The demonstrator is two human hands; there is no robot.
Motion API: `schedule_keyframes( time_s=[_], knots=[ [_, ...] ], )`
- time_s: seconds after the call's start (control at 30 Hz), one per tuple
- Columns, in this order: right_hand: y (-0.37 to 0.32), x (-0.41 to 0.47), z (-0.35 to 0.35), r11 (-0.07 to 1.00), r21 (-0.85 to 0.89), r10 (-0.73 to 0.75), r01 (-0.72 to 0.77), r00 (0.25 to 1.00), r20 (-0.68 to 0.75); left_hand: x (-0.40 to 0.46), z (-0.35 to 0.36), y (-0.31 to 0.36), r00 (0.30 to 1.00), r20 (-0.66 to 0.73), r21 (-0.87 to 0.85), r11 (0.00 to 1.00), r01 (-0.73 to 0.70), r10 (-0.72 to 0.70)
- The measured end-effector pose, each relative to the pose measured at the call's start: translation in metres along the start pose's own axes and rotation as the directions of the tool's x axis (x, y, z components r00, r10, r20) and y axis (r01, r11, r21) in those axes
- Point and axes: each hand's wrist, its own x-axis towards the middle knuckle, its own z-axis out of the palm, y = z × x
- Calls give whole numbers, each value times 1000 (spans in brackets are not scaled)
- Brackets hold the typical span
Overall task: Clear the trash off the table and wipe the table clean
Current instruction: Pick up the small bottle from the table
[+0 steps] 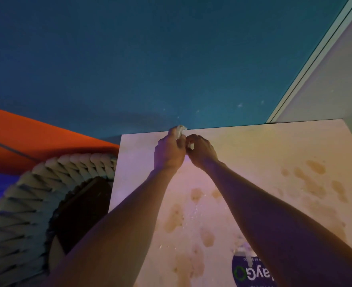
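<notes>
At the far edge of the pale wooden surface [253,154], the left hand [168,151] grips a crumpled white scrap of trash [180,129], while the right hand [200,151] pinches a smaller white bit [191,145]. Gathering looks nearly done; brownish stains [313,179], crumbs [193,213] and a round blue sticker [251,270] remain, so wiping seems still ahead.

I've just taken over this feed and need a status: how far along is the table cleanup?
Partly done. Both hands work at the table's far edge: the left hand grips a crumpled white scrap, and the right hand pinches a smaller white bit. Still left: brownish stains across the tabletop, small crumbs, and a purple printed item near the front. No wiping shows yet.
</notes>
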Motion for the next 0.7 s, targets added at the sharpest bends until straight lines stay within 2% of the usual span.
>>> schedule_keyframes(
  time_s=[0.17,0.3,0.5,0.7],
  knots=[
    [-4,-30,-10,984,168,-63,64,998,-12,-23,-26,11,1000,1,-15,999,-29,29],
    [-8,-65,-23,959,246,-128,142,989,-74,-54,-57,31,998,6,-56,997,-60,61],
    [-25,-143,-44,924,322,-174,205,977,-122,-122,-99,49,995,-2,-82,992,-95,95],
    [-33,-234,-54,864,455,-186,216,976,-110,-204,-125,47,988,-41,-156,976,-152,147]
  ],
)
